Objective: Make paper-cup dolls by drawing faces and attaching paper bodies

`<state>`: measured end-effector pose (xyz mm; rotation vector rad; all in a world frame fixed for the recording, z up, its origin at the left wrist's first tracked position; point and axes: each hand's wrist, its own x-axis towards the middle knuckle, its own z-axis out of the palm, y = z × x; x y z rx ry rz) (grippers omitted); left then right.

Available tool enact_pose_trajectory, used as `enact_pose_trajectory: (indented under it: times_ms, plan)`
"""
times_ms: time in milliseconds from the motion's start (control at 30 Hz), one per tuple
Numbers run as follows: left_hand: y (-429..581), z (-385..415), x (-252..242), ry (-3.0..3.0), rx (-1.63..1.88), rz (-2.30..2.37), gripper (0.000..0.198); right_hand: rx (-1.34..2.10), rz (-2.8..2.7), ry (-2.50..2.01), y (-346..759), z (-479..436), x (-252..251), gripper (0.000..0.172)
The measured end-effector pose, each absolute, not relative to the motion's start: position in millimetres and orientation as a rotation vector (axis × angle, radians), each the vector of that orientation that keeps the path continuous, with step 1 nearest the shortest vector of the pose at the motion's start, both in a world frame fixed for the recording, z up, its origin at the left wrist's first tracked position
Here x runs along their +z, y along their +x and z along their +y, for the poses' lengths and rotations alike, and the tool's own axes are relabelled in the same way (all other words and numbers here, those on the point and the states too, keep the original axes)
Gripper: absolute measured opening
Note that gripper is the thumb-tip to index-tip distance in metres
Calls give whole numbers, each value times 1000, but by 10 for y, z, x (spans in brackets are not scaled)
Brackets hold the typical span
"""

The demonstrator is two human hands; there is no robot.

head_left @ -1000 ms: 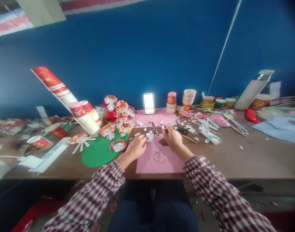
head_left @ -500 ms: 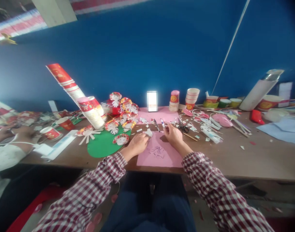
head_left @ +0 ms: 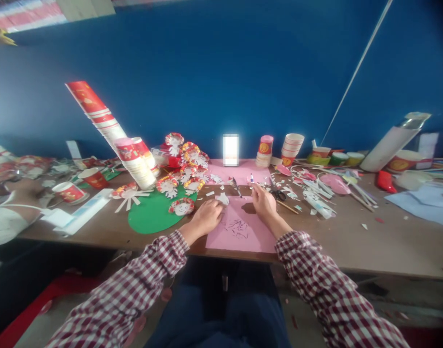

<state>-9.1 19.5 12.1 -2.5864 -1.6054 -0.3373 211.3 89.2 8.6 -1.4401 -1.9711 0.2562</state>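
Note:
My left hand is low over the table at the left edge of a pink sheet, fingers curled and pressed together on a small white paper cut-out. My right hand is closed around a marker; only its white-and-blue end shows above the fingers. Dark scribbled lines cover the middle of the pink sheet between my hands. A dark pen lies at the sheet's top edge, between the hands. Black-handled scissors rest just right of my right hand.
A green sheet with round paper faces lies to the left. Paper cup stacks stand behind it. A bright phone-like screen is at the wall. Paper scraps and sticks spread rightward. Another person's arm is at far left.
My right hand has moved slightly right with the marker, which now points more upright. My left hand stays almost where it was. The view has tilted a little.

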Motion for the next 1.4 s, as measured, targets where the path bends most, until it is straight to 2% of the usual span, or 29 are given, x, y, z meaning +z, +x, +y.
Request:
enact_pose_trajectory:
  times_ms: [167,333,567,900,1133,1400]
  plan:
    - [-101,213,103,-2607,-403,-1585,25,268,-1936,-1480,2096,892,87,35]
    - [-139,207,138,-2588,-479,-1577,34,271,-1935,-1459,2102,909,58,36]
    - [-274,5,192,-2584,-553,-1584,23,277,-1951,-1400,2125,937,18,38]
    - [-386,-377,122,-2690,-505,-1594,27,330,-1905,-1402,2120,948,28,37]
    - [-427,-351,76,-2687,-498,-1576,27,349,-1855,-1406,2136,942,47,37]
    - [-359,-74,246,-2641,-582,-1516,22,348,-1828,-1374,2131,956,10,38]
